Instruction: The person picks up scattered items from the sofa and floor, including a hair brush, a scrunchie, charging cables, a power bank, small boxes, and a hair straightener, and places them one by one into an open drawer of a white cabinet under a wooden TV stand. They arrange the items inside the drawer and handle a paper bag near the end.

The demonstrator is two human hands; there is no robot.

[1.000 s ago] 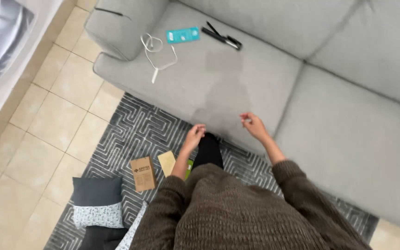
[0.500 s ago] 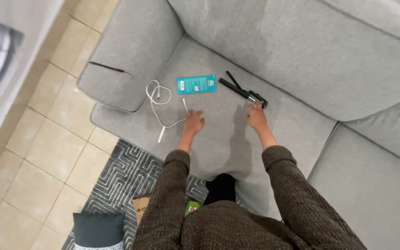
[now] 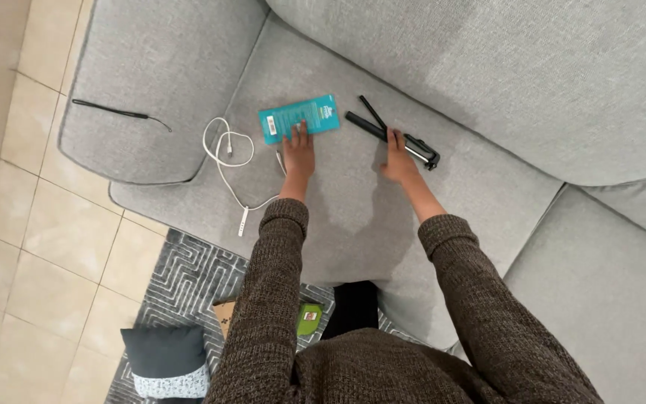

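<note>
Your left hand lies flat on the grey sofa seat, fingers spread and open, with the fingertips resting on the lower edge of the teal flat package; it grips nothing; the package lies straight ahead of that hand, its long axis running left to right with the right end tipped slightly away from you, so the hand meets it across its long side. Your right hand is laid open too, fingertips touching the black folded stick, which looks like a small tripod or selfie rod; no fingers are curled around it; the stick lies just beyond the hand, its long axis slanting from upper left down to lower right, with a thinner leg splayed off near its left end. Each hand is nearest its own thing, and the two things lie near each other but apart. Both arms reach forward nearly parallel in brown knit sleeves, wrists low on the cushion. A white cable coils just left of the package; a thin black cord lies on the armrest.
</note>
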